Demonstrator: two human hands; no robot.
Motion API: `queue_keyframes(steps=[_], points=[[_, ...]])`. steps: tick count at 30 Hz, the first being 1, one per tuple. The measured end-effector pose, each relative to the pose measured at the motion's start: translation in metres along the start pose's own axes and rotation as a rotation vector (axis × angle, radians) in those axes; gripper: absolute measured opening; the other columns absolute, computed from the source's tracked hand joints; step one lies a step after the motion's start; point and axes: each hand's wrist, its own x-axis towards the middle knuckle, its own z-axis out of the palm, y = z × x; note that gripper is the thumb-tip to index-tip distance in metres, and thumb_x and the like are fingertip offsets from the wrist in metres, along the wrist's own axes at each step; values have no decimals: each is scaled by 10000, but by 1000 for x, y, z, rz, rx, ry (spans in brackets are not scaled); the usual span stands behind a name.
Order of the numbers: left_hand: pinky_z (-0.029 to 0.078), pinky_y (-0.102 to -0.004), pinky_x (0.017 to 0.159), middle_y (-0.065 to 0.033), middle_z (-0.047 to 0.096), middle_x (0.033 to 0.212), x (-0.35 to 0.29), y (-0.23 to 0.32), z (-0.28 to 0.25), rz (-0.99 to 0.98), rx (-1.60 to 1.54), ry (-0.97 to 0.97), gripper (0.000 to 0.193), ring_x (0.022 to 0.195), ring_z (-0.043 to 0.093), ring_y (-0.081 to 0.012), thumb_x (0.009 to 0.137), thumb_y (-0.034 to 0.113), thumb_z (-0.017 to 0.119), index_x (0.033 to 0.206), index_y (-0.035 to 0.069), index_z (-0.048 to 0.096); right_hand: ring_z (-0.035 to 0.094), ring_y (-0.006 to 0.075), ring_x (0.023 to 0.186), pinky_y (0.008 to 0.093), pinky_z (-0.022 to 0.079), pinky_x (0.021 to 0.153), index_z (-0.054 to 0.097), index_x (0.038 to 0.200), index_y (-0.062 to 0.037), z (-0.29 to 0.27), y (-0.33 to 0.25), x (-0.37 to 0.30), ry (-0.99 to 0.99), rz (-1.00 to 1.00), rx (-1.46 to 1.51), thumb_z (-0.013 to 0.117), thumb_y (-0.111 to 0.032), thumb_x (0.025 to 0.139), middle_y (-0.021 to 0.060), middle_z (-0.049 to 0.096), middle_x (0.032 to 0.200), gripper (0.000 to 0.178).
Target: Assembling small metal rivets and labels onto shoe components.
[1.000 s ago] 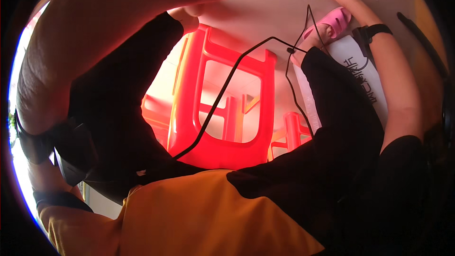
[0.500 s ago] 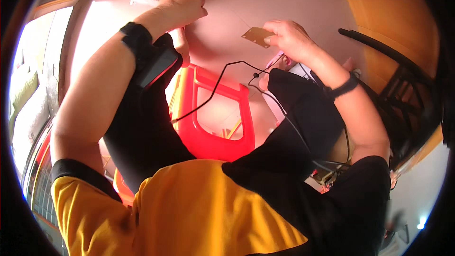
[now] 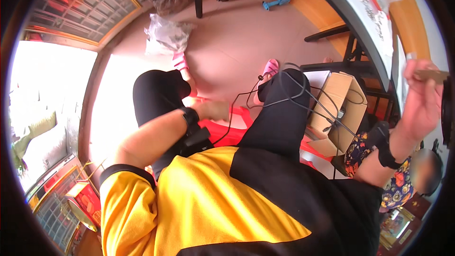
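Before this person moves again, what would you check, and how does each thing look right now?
1. Right hand grips the flat brown piece: ok.
2. Left hand is free, resting by the red stool: ok.
3. Black cable lies clear of the legs: not ok, it loops over the knee.
4. Cardboard box is open: ok.
5. What the box holds: cannot tell.

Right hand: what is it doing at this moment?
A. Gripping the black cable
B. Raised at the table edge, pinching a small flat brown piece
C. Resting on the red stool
B: the right hand is lifted beside the table, fingers closed on a small brown piece.
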Motion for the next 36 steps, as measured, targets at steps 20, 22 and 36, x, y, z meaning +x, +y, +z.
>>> queue_keyframes(steps=[20,22,36], points=[[518,-457,813,-211,679,1062,24,104,5,-653,163,-188,360,992,653,-378,857,311,639,1040,5,690,597,77,613,201,397,497,638,901,-30,98,153,-221,-61,1133,380,599,-157,904,22,638,754,133],[516,-448,756,-226,681,962,24,70,36,-544,60,-194,373,896,669,-369,874,340,615,998,-3,695,606,78,588,196,397,461,633,881,-30,88,167,-218,-108,1232,458,609,-170,908,24,642,747,145],[510,-440,826,-218,689,971,80,75,-89,-536,-46,-427,470,951,661,-366,874,452,624,969,0,711,532,42,544,203,377,462,647,997,-57,43,190,-126,73,1500,481,600,-152,929,-8,604,666,126]])
